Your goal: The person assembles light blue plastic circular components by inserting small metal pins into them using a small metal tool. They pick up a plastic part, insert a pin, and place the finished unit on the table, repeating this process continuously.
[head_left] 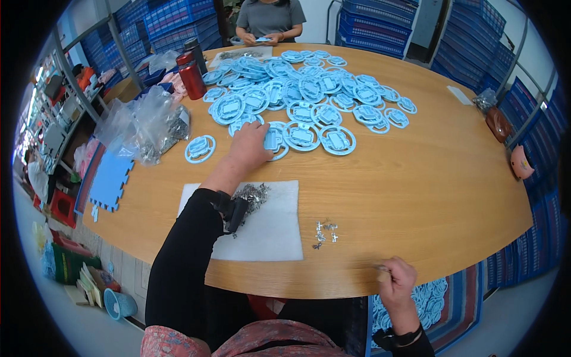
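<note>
My left hand [250, 146] reaches over a white foam sheet [275, 224] to the near edge of a heap of light-blue round plastic parts [311, 89]. Its fingers and thumb close on the rim of one round plastic part [274, 140], partly covered by the hand. At the table's front edge, my right hand [397, 278] is closed in a pinch; what sits at its fingertips is too small and blurred to name. Small metal pieces [256, 196] lie piled on the foam sheet, partly behind my left wrist. Several more loose metal pieces [325, 232] lie on the bare wood.
A single round part [200, 149] lies left of the heap, near clear plastic bags [140, 122] and a red bottle [190, 76]. Below the table at right, a crate [437, 303] holds more blue parts. Across the table, a person [270, 24] holds a piece.
</note>
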`<state>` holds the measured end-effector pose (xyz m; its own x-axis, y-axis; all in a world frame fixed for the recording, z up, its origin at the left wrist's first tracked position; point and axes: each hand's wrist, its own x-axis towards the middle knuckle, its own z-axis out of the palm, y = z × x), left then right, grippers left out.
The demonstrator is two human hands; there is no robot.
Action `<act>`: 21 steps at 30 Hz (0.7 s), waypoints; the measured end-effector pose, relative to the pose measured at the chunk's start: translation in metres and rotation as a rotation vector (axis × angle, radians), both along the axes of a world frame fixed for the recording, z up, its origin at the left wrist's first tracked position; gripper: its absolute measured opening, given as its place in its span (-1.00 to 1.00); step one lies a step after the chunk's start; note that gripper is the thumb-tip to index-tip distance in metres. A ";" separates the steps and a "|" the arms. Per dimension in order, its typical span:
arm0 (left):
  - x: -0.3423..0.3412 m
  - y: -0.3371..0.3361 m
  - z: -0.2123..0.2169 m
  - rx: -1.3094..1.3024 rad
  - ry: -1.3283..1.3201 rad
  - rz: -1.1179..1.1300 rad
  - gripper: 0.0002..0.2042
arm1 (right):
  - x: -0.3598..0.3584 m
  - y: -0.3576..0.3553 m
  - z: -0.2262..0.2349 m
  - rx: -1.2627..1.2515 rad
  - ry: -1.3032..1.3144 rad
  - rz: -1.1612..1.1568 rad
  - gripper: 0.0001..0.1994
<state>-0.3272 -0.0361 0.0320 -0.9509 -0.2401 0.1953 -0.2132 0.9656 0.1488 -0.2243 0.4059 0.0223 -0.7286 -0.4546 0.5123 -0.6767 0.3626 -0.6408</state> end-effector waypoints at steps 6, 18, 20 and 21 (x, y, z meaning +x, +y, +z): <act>0.028 -0.012 0.001 0.080 0.024 -0.018 -0.23 | -0.002 -0.028 -0.026 -0.051 -0.170 0.094 -0.79; 0.008 0.015 -0.009 0.303 0.119 0.323 -0.01 | 0.002 -0.038 -0.039 -0.050 -0.240 -0.057 -0.83; 0.018 -0.005 -0.011 0.354 0.118 0.259 0.03 | 0.001 -0.041 -0.038 -0.022 -0.226 -0.054 -0.81; 0.022 -0.011 -0.008 0.385 0.117 0.217 0.04 | 0.000 -0.040 -0.040 -0.014 -0.231 -0.069 -0.80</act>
